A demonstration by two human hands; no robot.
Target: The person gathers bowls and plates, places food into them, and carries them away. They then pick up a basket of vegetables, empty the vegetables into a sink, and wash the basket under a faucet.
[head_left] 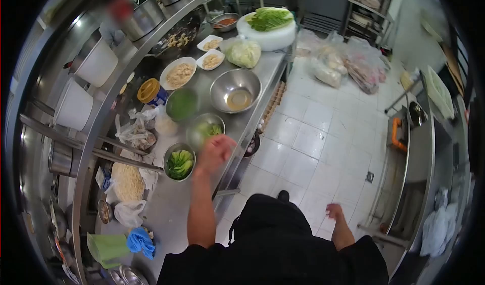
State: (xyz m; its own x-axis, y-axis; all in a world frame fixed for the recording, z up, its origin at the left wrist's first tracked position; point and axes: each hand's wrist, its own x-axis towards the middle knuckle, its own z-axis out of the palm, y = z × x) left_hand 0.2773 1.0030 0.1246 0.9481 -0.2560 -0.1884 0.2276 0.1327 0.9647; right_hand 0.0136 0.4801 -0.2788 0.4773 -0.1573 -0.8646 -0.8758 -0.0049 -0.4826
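Observation:
My left hand (216,151) is over the front edge of the steel counter, just in front of a steel bowl (198,128) with some green leaves in it. Its fingers look curled and are blurred, so any small thing in them cannot be made out. Close to its left stands a bowl of green bok choy (180,164). Behind are a bowl of chopped greens (182,105) and a large steel bowl (235,90) with a little yellowish liquid. My right hand (333,211) hangs low over the tiled floor, away from any object, its fingers partly bent.
Noodles (128,182), a blue cloth (141,242) and a yellow-lidded tub (151,92) lie along the counter (169,217). Cabbage (244,53) and white dishes stand farther back. Filled plastic bags (361,63) rest on the floor. A steel unit (417,184) is at the right.

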